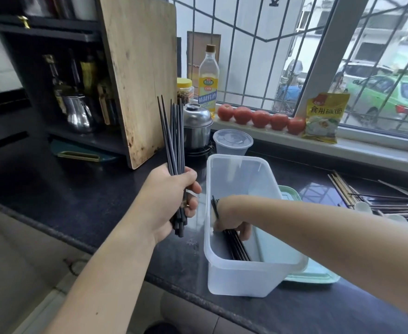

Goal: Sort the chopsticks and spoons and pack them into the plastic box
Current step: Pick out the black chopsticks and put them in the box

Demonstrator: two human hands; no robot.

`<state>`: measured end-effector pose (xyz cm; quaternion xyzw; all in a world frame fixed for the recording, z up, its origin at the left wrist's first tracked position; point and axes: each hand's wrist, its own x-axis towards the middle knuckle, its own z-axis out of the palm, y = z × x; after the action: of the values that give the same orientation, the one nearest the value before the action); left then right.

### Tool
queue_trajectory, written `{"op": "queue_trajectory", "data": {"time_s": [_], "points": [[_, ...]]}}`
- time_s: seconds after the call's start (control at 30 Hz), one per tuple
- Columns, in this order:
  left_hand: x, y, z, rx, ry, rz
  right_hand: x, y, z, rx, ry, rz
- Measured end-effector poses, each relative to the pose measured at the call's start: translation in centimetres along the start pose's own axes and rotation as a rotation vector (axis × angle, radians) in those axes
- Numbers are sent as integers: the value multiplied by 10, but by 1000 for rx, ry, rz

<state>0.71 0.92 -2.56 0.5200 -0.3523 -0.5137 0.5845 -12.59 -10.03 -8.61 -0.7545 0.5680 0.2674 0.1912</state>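
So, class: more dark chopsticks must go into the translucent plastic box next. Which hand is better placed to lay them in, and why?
The right hand: it is already inside the translucent plastic box, on the dark chopsticks lying there. The left hand is outside the box, gripping the upright bundle of dark chopsticks.

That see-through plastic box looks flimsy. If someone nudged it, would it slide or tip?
Probably slide: the plastic box sits flat on a glossy dark counter and holds only a few dark chopsticks, so it seems light. Tipping looks less likely, since it is long and low. Its thin walls may flex.
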Motion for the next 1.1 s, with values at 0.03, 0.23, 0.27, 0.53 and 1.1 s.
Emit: {"op": "queue_trajectory", "data": {"time_s": [0.03, 0.23, 0.27, 0.53, 1.1], "points": [[0, 0, -1, 0, 1, 0, 0, 1, -2, 15, 40, -7], [1, 3, 0, 4, 12, 13, 2, 3, 3, 13, 45, -8], [1, 4, 1, 5, 7, 15, 2, 2, 3, 40, 30, -20], [-1, 5, 6, 8, -6, 2, 0, -4, -24, 144, -11, 22], [-10, 15, 17, -62, -60, -75, -98, 39, -82, 731, 473, -331]]}}
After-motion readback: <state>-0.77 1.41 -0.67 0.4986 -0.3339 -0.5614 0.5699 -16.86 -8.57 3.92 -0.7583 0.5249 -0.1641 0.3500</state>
